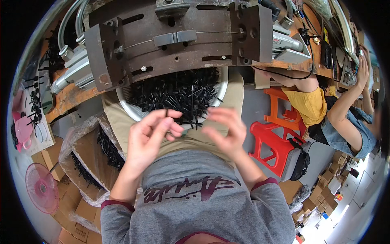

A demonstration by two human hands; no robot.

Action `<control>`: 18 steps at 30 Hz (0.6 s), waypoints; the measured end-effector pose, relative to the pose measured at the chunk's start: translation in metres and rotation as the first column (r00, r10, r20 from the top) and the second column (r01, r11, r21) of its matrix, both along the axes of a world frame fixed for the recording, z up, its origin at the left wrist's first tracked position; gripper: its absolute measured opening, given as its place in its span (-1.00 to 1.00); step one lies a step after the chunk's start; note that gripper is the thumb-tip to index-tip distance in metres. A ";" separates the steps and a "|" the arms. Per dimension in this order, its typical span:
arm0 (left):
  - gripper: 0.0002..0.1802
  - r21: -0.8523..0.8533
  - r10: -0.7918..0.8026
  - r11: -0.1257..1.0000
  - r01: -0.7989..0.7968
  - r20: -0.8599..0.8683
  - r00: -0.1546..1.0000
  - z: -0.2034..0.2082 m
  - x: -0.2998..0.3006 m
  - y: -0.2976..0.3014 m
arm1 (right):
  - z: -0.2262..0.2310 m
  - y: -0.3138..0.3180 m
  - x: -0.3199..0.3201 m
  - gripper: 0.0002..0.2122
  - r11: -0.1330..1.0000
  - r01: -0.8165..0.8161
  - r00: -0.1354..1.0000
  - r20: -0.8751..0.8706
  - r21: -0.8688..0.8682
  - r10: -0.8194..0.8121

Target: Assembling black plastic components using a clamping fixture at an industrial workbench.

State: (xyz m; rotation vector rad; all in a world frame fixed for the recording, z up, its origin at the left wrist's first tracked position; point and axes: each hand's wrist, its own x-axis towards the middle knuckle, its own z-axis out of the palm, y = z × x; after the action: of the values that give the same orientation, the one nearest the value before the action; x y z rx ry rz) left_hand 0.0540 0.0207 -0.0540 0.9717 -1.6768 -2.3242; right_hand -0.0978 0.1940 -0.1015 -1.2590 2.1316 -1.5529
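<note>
Over my lap, my left hand point(148, 136) is closed, its thumb bent against the curled fingers. A dark sliver shows at its fingertips, too small to name. To its right, my right hand point(228, 132) is blurred by motion, its thumb and fingers apart and nothing visible between them. Just beyond both hands, a white basket point(224, 83) rests between my thighs, heaped with thin black plastic parts point(174, 91). Above the basket's far side stands a brown metal fixture point(178, 53), with a small split metal block point(174, 38) at its middle.
Metal cylinders point(77, 67) with hoses flank the fixture on the wooden bench point(75, 97). At left are a plastic-lined carton point(91, 156) of black parts and a pink fan point(42, 188). To the right, a red stool point(270, 148) stands near a seated co-worker point(345, 118).
</note>
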 end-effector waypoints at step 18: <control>-0.74 -0.348 0.024 0.938 0.010 0.091 0.996 -0.017 0.002 0.012 | -0.072 0.023 -0.018 -0.85 0.835 0.136 0.979 -0.202 0.533 -0.031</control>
State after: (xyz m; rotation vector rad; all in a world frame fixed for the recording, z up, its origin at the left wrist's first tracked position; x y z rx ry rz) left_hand 0.0559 0.0331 -0.0714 1.0194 -2.0243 -1.9056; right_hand -0.1159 0.2170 -0.1739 -1.1429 2.5205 -0.7604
